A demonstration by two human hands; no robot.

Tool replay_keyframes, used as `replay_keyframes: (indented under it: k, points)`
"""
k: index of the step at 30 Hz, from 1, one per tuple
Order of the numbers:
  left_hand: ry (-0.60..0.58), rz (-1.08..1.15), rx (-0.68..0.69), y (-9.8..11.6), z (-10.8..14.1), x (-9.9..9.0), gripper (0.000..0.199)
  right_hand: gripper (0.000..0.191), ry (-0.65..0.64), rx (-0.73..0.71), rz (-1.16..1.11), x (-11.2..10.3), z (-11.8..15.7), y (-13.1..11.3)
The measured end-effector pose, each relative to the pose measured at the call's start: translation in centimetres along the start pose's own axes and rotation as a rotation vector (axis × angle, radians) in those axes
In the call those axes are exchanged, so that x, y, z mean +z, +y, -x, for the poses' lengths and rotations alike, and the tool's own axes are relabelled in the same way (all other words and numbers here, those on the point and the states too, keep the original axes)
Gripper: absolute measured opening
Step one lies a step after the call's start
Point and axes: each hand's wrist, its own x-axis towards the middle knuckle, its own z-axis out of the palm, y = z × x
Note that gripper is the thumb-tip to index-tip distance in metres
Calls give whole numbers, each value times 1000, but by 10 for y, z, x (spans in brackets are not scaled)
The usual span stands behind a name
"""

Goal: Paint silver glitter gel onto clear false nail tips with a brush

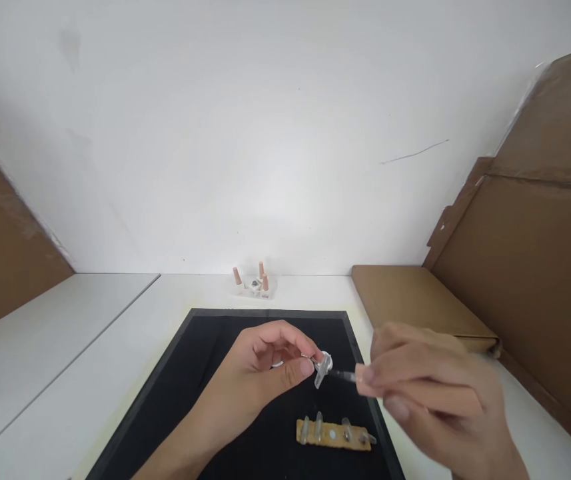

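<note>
My left hand (pixel 270 373) is closed, pinching a small holder between thumb and index finger; most of the holder is hidden by the fingers. A clear false nail (pixel 322 373) is at the end of that holder, tilted, with a small round white piece (pixel 327 360) behind it. In my right hand (pixel 435 393), slightly blurred, is a nail polish brush (pixel 370 381) with a long pinkish cap as its handle. Its bristle end points left, close to the false nail; whether they touch I cannot tell.
Below the hands, a yellowish strip (pixel 332 435) bearing several clear false nails lies on the black mat (pixel 225 333). A clear tray (pixel 255 292) with pink-capped bottles stands at the back wall. A flat cardboard box (pixel 410 297) lies at right; cardboard panels flank the table.
</note>
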Motion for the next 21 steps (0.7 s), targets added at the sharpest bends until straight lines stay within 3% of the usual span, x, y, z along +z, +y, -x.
replay_keyframes:
  k: [7,13,21]
  points:
    - [-18,75,-24,2,-1,3,5,22,-15,12,14,6,-9,-6]
    - [-2,88,-57,1,4,3,10,21,76,70,80,-1,3,4]
    - [-28,104,-74,1,-3,2,10,21,40,-15,-9,5,-4,-2]
